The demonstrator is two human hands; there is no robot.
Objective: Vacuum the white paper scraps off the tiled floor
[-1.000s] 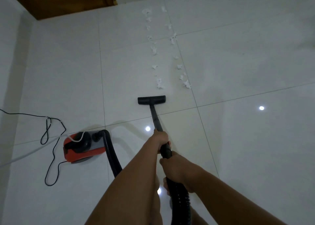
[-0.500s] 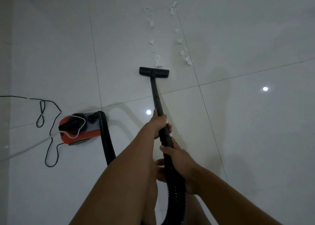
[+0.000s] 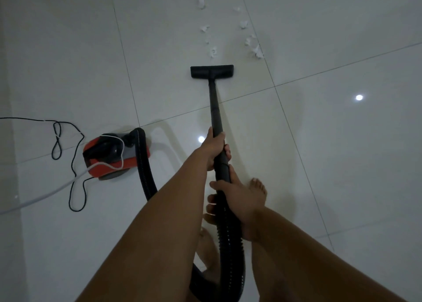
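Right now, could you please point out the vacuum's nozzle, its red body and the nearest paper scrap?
Nozzle (image 3: pixel 212 71): head view, middle of its top.
Red body (image 3: pixel 91 144): head view, its red corner.
Nearest paper scrap (image 3: pixel 213 52): head view, its centre.

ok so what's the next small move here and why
Probably push the nozzle straight ahead: it rests just short of the nearest scrap, which lies right in front of it, and the left hand and right hand both grip the wand.
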